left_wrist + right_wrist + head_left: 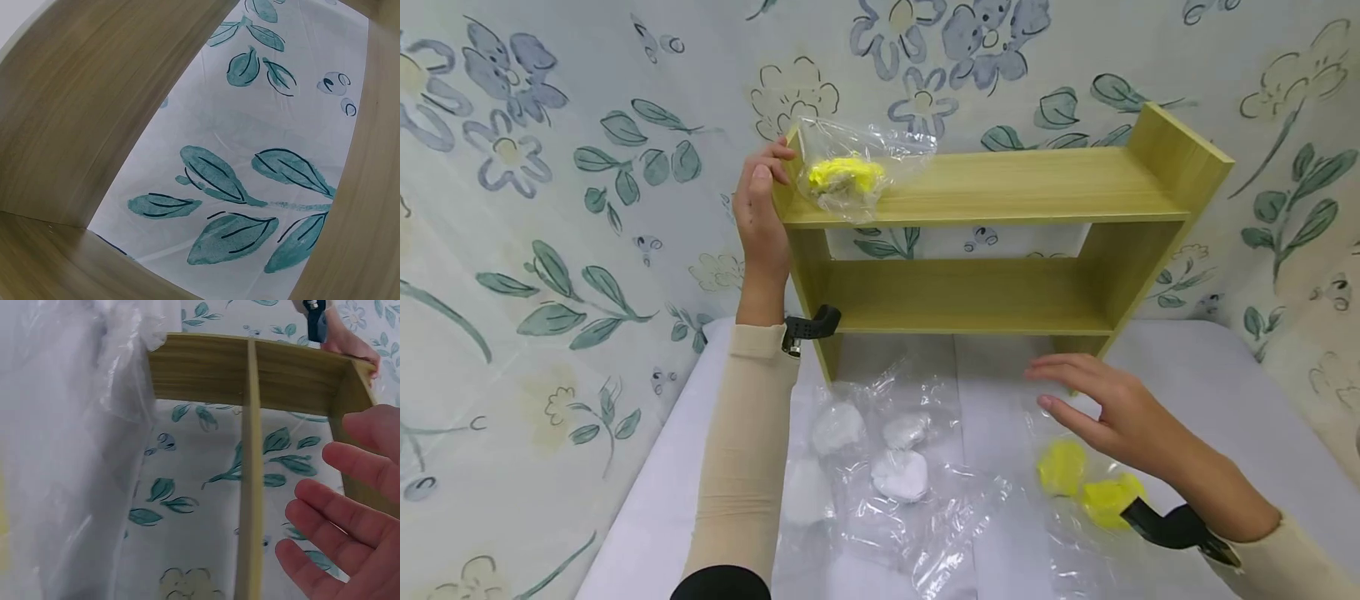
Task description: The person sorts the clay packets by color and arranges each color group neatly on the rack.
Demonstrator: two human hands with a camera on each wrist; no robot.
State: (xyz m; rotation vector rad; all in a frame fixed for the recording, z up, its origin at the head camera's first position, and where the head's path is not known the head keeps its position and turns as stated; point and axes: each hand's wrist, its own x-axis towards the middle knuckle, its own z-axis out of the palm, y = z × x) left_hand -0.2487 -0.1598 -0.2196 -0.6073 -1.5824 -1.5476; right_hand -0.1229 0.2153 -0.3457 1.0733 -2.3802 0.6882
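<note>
One shelf (pixel 966 293) ran crosswise; I saw left hand (pixel 763 221) gripping its left end, right hand (pixel 1116 404) empty, fingers loosely extended, near its right.

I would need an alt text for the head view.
A left hand grips a wooden shelf unit; the right hand hovers near two yellow clumps. A bagged yellow clump is on the top shelf, bagged white lumps on the table.

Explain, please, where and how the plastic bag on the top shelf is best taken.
I would pinch the plastic bag by its loose right end, coming from the front right with the empty right hand: film extends there beyond the yellow lump, while the left hand grips the shelf unit's left side.
</note>
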